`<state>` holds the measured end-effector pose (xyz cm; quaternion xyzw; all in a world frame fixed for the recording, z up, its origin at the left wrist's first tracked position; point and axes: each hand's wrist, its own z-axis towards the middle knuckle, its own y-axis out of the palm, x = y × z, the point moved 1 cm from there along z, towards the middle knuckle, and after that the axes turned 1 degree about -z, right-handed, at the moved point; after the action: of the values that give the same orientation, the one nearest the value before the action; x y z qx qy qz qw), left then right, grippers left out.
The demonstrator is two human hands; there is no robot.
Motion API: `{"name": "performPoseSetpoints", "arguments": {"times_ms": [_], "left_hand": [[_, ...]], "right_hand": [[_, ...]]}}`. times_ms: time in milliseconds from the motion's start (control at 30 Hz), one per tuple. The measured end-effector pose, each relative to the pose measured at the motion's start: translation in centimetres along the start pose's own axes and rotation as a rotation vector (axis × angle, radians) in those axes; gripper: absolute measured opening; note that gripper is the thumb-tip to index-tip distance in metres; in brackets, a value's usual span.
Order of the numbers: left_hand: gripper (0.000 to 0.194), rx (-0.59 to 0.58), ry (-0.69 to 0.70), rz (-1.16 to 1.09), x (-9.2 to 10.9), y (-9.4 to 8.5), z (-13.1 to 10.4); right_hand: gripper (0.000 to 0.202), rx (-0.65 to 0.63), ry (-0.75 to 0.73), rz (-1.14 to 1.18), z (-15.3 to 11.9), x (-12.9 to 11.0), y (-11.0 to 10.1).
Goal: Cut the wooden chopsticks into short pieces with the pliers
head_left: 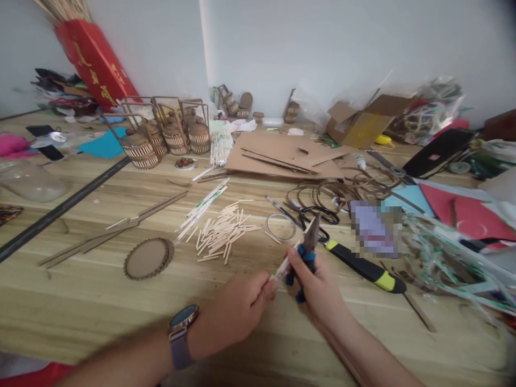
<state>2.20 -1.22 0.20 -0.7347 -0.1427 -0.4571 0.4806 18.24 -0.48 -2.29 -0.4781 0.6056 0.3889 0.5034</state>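
Observation:
My left hand [237, 303], with a watch [183, 317] on its wrist, is closed on one end of a thin pale stick [282, 266]. That stick runs up towards my right hand [320, 287], which is wrapped round blue-handled pliers [310, 236]. The jaws of the pliers point away from me; whether they touch the stick is hard to make out. Left of them lies a heap of short pale stick pieces [226, 231]. Longer sticks in clear wrappers [205, 207] lie behind the heap. A round cardboard piece with a ridged rim [147, 259] lies further left.
Small handled baskets [175, 137] stand at the back left, near flat cardboard [270, 156]. To the right are a metal ring [281, 227], black scissors [322, 215], a black-and-yellow handled tool [358, 263], coiled brown strips [338, 188] and crumpled wrappers [447, 258]. A dark bar [68, 207] crosses the left side.

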Motion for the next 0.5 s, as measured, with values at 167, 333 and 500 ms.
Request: {"name": "performPoseSetpoints", "arguments": {"times_ms": [167,333,500], "left_hand": [[0.041,0.051,-0.010,-0.081,-0.1,0.2,-0.1],[0.041,0.196,-0.099,-0.320,-0.9,-1.0,0.5],[0.038,0.236,-0.107,-0.716,-1.2,-1.8,1.2]], "right_hand": [[0.046,-0.169,0.050,-0.054,-0.9,0.0,0.7],[0.037,-0.246,-0.089,-0.199,-0.5,-2.5,-1.0],[0.024,-0.691,-0.115,-0.587,-2.1,-4.1,-0.2]]}}
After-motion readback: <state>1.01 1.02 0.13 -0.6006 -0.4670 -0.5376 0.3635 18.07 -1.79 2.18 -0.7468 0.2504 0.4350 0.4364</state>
